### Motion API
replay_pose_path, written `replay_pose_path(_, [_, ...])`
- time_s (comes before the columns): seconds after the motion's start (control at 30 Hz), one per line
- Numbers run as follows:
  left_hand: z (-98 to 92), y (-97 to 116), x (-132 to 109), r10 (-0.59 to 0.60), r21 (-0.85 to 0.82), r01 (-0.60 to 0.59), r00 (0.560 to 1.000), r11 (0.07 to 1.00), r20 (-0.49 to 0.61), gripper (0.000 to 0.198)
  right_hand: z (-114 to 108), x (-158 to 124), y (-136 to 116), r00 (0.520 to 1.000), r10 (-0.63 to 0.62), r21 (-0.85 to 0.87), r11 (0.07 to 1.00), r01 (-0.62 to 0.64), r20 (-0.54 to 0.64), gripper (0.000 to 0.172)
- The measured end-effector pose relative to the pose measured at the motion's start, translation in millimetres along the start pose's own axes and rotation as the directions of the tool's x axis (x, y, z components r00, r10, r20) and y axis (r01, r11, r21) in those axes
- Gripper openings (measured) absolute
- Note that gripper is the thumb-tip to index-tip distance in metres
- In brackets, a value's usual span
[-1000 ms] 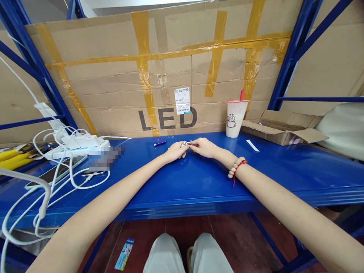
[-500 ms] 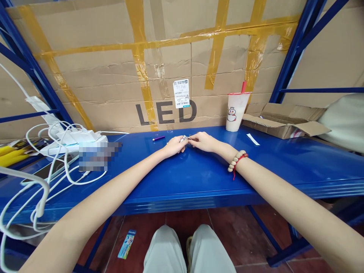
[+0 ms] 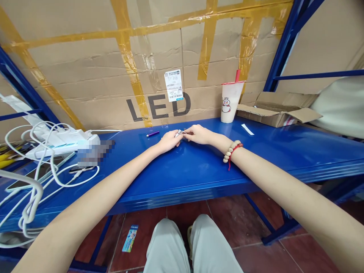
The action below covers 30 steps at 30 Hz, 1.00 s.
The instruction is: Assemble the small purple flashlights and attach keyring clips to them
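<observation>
My left hand point(image 3: 170, 141) is closed round a small silver metal piece point(image 3: 178, 133), which pokes out above its thumb and fingers. Close against it, my right hand point(image 3: 198, 135) pinches with thumb and fingertips at the piece's right end. Whatever lies between those right fingertips is too small to make out. Both hands are just over the blue tabletop point(image 3: 170, 170). A slim purple tube point(image 3: 152, 134) with a silver end lies left of my left hand.
A lidded drink cup point(image 3: 231, 102) with a red straw stands at the back right. Beside it are a white paper strip point(image 3: 247, 129) and an open cardboard box point(image 3: 273, 112). Phones, white cables and a power strip point(image 3: 85, 140) crowd the left side.
The view has shifted slightly, so the table and its objects appear a little further left. Both hands stay together at the silver piece, with hardly any visible change in grip.
</observation>
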<state>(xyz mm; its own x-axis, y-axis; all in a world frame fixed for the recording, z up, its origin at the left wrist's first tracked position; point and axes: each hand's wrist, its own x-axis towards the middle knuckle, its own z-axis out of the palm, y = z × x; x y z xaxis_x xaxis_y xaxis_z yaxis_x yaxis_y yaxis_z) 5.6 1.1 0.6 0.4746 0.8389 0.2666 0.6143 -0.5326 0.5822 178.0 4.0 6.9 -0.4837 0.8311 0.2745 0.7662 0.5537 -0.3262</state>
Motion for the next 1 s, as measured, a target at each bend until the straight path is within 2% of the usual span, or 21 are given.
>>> replay_pose_path(0.43, [1.6,2.4,-0.1,-0.003,0.005,0.003,1.000,1.000,-0.016,0.028,-5.3,-2.4,-4.0,1.000,-0.009,-0.061,0.998,0.009,0.005,0.029])
replay_pose_path(1.0, [1.0,1.8,-0.4,-0.034,0.009,0.034,0.999,0.999,0.000,0.029,-3.0,-0.8,0.3,0.999,-0.036,-0.021,0.999,0.036,0.021,0.030])
